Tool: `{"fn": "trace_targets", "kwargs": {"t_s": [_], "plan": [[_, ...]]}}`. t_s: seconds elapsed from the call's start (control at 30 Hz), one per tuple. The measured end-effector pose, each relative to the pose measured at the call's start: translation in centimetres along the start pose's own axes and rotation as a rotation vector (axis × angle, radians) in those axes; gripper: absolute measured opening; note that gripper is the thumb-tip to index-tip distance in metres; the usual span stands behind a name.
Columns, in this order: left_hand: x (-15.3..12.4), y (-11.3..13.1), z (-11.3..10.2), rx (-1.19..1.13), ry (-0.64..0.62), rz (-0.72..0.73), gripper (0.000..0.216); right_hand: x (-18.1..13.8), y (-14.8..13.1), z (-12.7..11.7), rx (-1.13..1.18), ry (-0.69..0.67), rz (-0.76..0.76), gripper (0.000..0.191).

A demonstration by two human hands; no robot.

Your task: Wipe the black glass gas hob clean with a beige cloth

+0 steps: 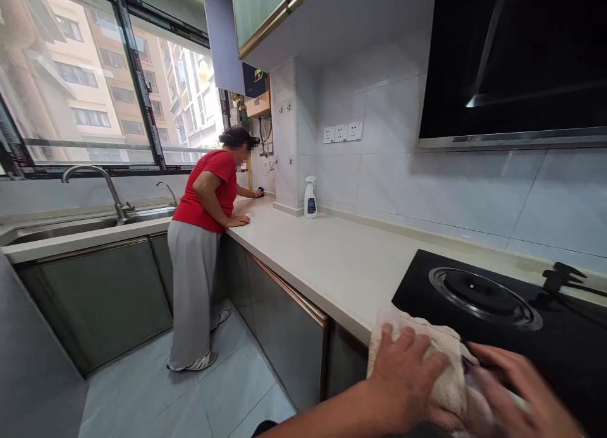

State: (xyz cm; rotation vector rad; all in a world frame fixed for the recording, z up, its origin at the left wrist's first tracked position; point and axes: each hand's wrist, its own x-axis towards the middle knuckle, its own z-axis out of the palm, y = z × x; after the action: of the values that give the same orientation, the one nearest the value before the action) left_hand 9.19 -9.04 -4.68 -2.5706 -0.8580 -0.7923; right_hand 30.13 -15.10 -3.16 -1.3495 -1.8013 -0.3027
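A pale cloth (446, 340) is bunched up at the front edge of the black gas hob (408, 286). On top of it my left hand (403, 375) presses down, its fingers curled over the fabric. My right hand (516, 387), somewhat blurred, grips the cloth's right side with bent fingers. Something dark shows in the folds between the hands, too small to make out. The burner (484, 299) lies just beyond my hands, and a black bracket-like part (562, 277) sits at the hob's back.
A pale countertop (322, 255) runs away to the left, with a white spray bottle (310, 199) against the wall. Farther along, a person in a red shirt (208, 191) leans over the counter near the sink (66, 229). A range hood (512, 65) hangs above the hob.
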Motion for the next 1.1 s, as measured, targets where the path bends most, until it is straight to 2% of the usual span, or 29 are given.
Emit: {"fn": "trace_targets", "kwargs": {"t_s": [0.07, 0.13, 0.17, 0.2, 0.27, 0.3, 0.33, 0.37, 0.43, 0.5, 0.57, 0.67, 0.83, 0.97, 1.1], "plan": [[-1.0, -0.5, -0.1, -0.049, 0.016, 0.045, 0.074, 1.4, -1.7, 3.3, -0.001, -0.081, -0.116, 0.042], [-3.3, -2.5, 0.0, -0.143, 0.096, 0.033, 0.067, 2.2, -2.6, 5.7, -0.074, -0.140, -0.196, 0.045], [-4.9, -4.0, 0.2, -0.196, 0.174, 0.004, 0.065, 2.3, -2.5, 6.2, -0.106, -0.165, -0.210, 0.045], [-6.7, -5.8, 0.4, -0.226, 0.269, -0.109, 0.059, 2.4, -2.2, 6.5, -0.119, -0.185, -0.206, 0.045], [-10.2, -9.9, 0.7, -0.200, 0.437, -0.431, 0.041, 2.3, -1.3, 6.3, -0.107, -0.259, -0.169, 0.044], [-11.8, -12.1, 0.7, -0.163, 0.458, -0.566, 0.038, 2.2, -0.8, 6.0, -0.100, -0.303, -0.149, 0.044], [-13.0, -14.2, 0.6, -0.120, 0.437, -0.670, 0.040, 2.2, -0.5, 5.8, -0.099, -0.341, -0.129, 0.045], [-13.8, -16.2, 0.5, -0.076, 0.365, -0.756, 0.046, 2.1, -0.3, 5.7, -0.104, -0.367, -0.112, 0.046], [-14.5, -19.6, -0.1, 0.023, 0.169, -0.940, 0.061, 2.1, -0.3, 5.8, -0.122, -0.374, -0.092, 0.048], [-14.3, -22.1, -0.6, 0.094, 0.000, -1.084, 0.069, 2.1, -0.5, 6.2, -0.131, -0.350, -0.099, 0.050], [-13.7, -23.6, -0.9, 0.125, -0.069, -1.152, 0.068, 2.1, -0.6, 6.5, -0.130, -0.327, -0.118, 0.049], [-13.3, -24.2, -0.9, 0.130, -0.075, -1.156, 0.067, 2.0, -0.6, 6.6, -0.133, -0.307, -0.135, 0.046], [-13.5, -23.2, -0.8, 0.191, -0.160, -1.136, 0.071, 2.0, -0.9, 6.3, -0.155, -0.241, -0.172, 0.041], [-12.8, -21.5, -0.8, 0.190, -0.212, -1.041, 0.064, 2.0, -1.4, 6.2, -0.179, -0.204, -0.198, 0.039], [-12.1, -18.5, 0.1, 0.188, -0.214, -1.001, 0.068, 1.8, -1.9, 6.1, -0.186, -0.185, -0.205, 0.039]]}}
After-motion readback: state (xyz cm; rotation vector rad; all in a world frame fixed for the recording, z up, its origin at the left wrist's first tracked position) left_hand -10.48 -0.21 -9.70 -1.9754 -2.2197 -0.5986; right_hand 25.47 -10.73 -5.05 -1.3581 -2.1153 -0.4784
